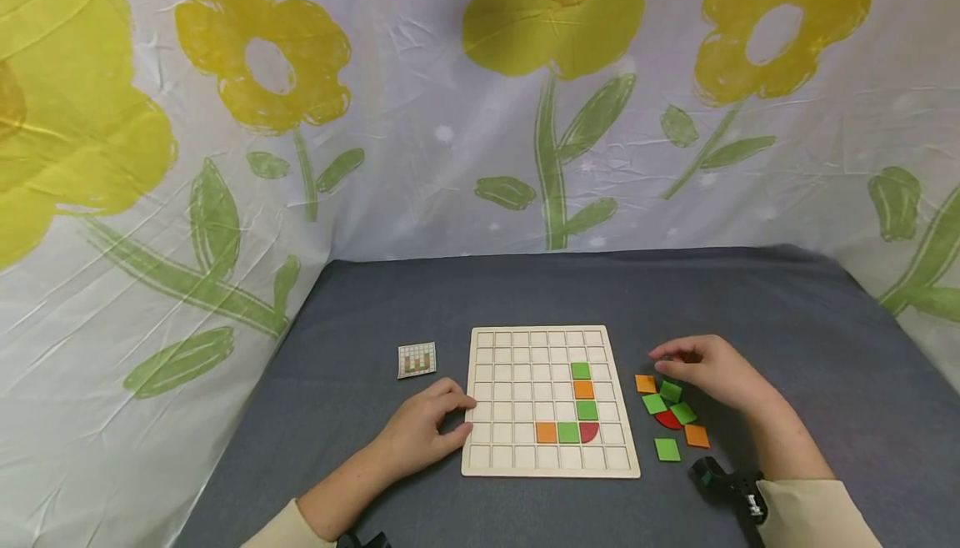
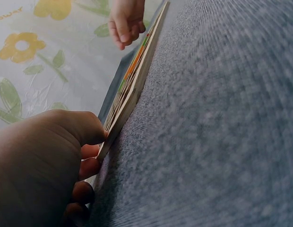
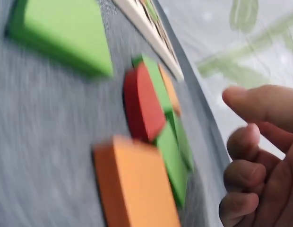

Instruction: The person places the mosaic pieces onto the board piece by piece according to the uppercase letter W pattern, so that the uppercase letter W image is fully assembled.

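Observation:
A pale wooden grid board point(image 1: 502, 456) lies on the dark cloth. On it, green and orange square tiles and a red quarter-round tile point(image 1: 588, 432) form an L. My left hand point(image 1: 423, 423) holds the board's left edge with thumb and fingertips; in the left wrist view the thumb point(image 2: 92, 127) lies against that edge. To the board's right, my right hand point(image 1: 708, 369) hovers just above a loose pile of tiles, its fingers loosely bent and nothing between them. The pile has green tiles point(image 1: 654, 404), orange tiles point(image 1: 697, 436) and a partly covered red tile point(image 1: 667, 420).
A small card point(image 1: 416, 360) printed with a coloured grid lies left of the board. One green tile point(image 1: 667, 449) sits apart, in front of the pile. Behind the grey-blue tabletop point(image 1: 420, 298) hangs a white curtain point(image 1: 405, 114) with yellow flowers.

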The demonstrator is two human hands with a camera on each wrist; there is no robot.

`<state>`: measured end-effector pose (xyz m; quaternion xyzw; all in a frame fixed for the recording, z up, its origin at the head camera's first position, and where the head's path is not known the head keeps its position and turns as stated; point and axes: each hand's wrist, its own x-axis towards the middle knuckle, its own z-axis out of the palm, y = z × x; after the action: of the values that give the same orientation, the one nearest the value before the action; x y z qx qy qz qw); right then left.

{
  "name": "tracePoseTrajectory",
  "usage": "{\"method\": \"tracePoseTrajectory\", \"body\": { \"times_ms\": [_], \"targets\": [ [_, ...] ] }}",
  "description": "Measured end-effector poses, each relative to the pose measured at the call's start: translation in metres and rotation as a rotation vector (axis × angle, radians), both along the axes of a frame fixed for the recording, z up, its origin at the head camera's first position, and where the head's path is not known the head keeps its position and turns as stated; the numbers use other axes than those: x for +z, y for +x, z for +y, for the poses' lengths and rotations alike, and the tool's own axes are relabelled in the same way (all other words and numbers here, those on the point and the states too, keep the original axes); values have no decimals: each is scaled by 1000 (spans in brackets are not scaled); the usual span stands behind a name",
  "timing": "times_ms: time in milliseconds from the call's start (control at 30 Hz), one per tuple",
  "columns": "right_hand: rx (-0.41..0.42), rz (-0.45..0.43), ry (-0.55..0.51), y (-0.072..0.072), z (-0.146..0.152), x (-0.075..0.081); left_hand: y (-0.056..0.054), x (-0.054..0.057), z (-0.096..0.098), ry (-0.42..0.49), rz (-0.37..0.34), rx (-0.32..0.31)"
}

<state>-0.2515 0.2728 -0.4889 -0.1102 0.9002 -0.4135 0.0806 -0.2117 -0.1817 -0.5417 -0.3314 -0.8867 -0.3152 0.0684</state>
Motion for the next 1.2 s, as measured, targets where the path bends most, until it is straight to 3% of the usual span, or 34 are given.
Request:
{"method": "tracePoseTrajectory", "body": {
  "times_ms": [300,567,733,967,1200],
  "targets": [
    [99,-255,-52,-3,26,-5,-1,1,1,9,7,-7],
    [136,-305,-34,-3,26,-4,-2,2,1,10,10,-1],
    [106,-281,-19,-2,24,-5,-1,0,1,-2,7,7],
    [-21,-162,94,-1,21,-11,1,1,1,3,2,5],
    [-26,-32,185,-2,16,-11,0,-1,0,-3,3,4]
  ]
}}
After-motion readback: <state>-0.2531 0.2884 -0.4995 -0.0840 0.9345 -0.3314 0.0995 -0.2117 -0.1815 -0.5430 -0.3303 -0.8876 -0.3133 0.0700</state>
